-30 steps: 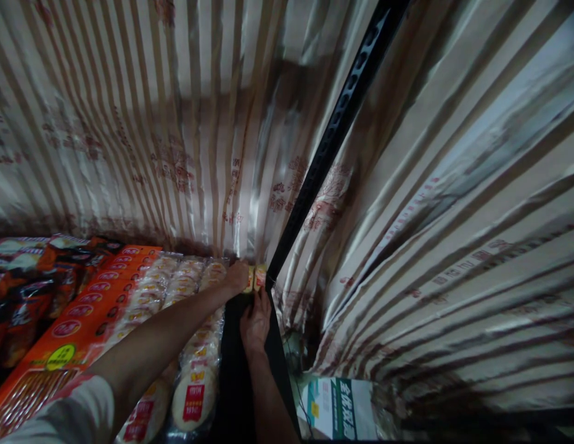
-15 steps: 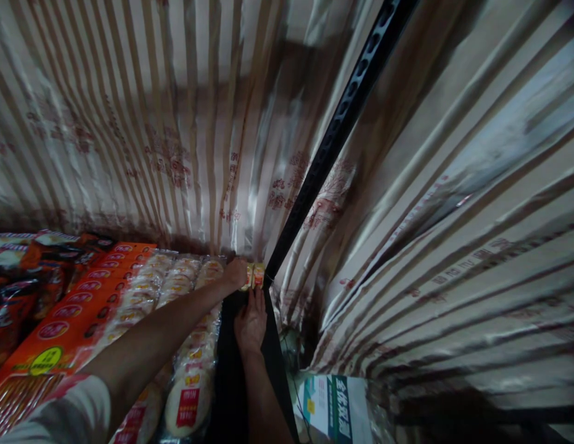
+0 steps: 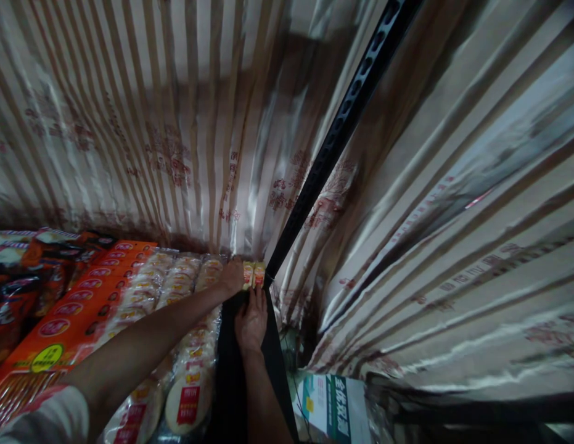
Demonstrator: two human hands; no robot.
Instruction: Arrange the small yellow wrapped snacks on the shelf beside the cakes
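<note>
Two small yellow packets with red print (image 3: 248, 275) stand side by side in the far corner of a black shelf (image 3: 231, 370), against the foot of a dark metal post. My left hand (image 3: 232, 277) is at the left side of the packets, its fingers bent and mostly out of sight. Lying lower, my right hand (image 3: 252, 322) has its fingers stretched forward, the tips touching the packets' near edge. Just left of the bare black strip lies a row of clear-wrapped round pale cakes (image 3: 188, 401), partly under my left forearm.
Orange packs (image 3: 86, 293) and dark snack bags (image 3: 50, 259) lie farther left. The slotted black post (image 3: 328, 142) rises from the shelf corner. Striped plastic sheeting (image 3: 194, 123) hangs behind and to the right. A white and green printed package (image 3: 333, 407) sits below right.
My left hand has drawn slightly left, so more of the left yellow packet shows. My right hand stays nearly where it was.
</note>
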